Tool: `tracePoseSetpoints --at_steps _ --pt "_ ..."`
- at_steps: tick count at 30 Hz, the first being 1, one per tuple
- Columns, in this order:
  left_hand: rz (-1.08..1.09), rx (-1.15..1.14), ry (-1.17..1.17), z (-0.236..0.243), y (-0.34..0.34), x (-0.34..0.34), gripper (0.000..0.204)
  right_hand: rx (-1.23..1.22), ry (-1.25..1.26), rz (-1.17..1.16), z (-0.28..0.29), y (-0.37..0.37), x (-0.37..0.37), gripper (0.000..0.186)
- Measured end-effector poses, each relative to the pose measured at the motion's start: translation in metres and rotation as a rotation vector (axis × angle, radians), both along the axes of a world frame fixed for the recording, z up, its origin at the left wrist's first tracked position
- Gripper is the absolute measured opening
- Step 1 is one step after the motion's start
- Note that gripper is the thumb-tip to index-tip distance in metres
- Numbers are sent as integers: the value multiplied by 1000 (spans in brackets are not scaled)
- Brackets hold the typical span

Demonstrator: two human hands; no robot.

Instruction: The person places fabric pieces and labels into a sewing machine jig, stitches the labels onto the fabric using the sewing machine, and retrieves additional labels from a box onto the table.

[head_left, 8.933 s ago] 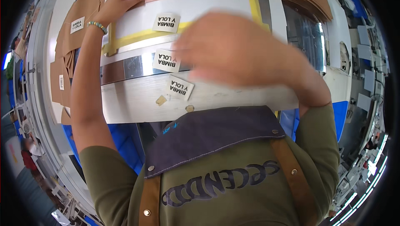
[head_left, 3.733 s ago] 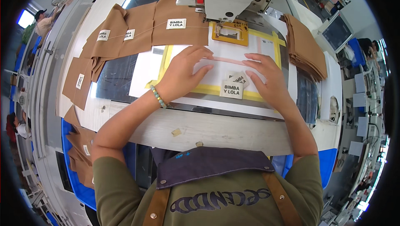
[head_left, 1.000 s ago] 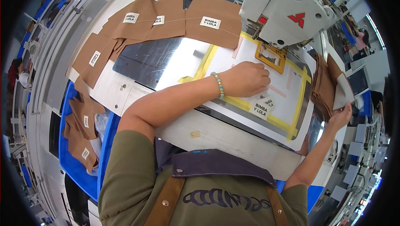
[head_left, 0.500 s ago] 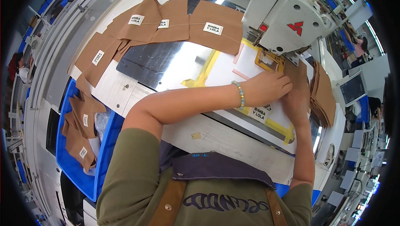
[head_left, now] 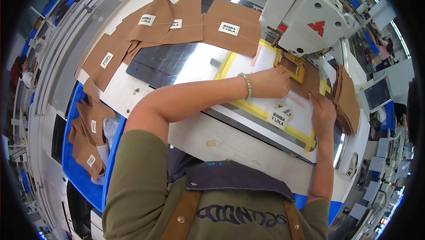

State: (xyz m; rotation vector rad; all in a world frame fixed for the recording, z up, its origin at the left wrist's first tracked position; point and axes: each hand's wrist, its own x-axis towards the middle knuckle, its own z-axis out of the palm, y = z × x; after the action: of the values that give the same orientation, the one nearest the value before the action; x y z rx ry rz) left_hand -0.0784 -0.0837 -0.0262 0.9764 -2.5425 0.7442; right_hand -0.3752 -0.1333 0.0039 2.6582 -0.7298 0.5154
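Note:
A brown panel [head_left: 306,80] of leather or cloth lies partly beneath a yellow clamp frame [head_left: 297,72] under the head of a white sewing machine [head_left: 307,23]. My left hand [head_left: 271,83], with a beaded bracelet at the wrist, is at the frame's lower left with its fingers curled; what they hold, if anything, is hidden. At the panel's near right edge, the fingertips of my right hand [head_left: 323,114] close on the border. Between and below my hands, a few loose white printed labels [head_left: 278,118] rest on the white work plate [head_left: 261,99], edged with yellow tape.
Joined brown panels with sewn-on white labels [head_left: 232,23] run leftward across the table and down into a blue bin [head_left: 84,191]. A stack of brown panels [head_left: 347,102] stands at the right, beside a screen [head_left: 377,93]. Other people sit farther off.
My hands have drawn apart: the left moved left and down, the right downward to the panel's near edge. More of the yellow frame and the brown panel now shows.

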Motion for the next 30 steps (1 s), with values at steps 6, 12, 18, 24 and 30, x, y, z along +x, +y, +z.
tracePoseSetpoints --at_steps 6,12,18,24,30 --pt "211 232 -21 2 23 36 12 373 70 -90 -6 4 0 52" --pt "255 395 253 13 54 60 49 452 1 -94 -9 20 -5 57" --pt "218 458 354 13 63 58 66 435 23 -77 -10 23 3 60" --pt "255 594 398 13 76 68 55 545 23 8 2 32 -1 58" --pt "278 483 365 18 85 68 54 600 -100 -28 1 39 -8 61"
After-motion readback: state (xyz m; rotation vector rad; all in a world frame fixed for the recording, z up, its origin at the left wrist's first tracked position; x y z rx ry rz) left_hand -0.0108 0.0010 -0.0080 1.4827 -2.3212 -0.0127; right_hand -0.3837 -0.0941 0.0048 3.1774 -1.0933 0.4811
